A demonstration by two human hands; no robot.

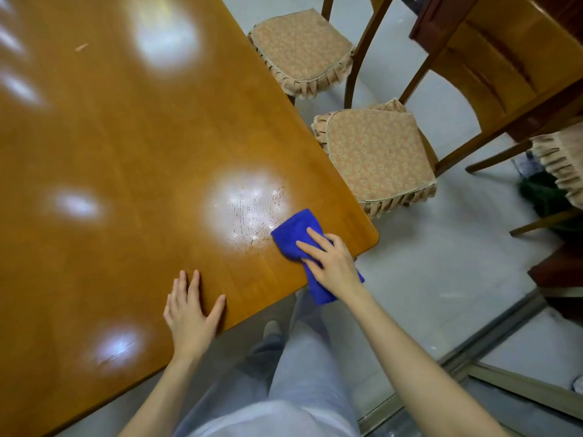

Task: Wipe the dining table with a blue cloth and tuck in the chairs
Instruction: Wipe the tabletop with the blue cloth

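Near the counter's [126, 137] right corner, the blue cloth [295, 234] lies bunched on the wood, its tail hanging over the near edge. The right grip [331, 263] holds the cloth down: two fingers stretch flat across it, the others curl at its side, and the fabric gathers under the palm; the thumb is hidden. Just left of the cloth, wet streaks [249, 212] show in a bright reflection. The left grip [189, 313] rests flat on the counter by the near edge, fingers straight and spread, holding nothing. Two cushioned chairs [375, 152] stand along the right side, their seats out from under the counter. A third chair [561, 159] shows at the right border, on pale floor [441, 263].
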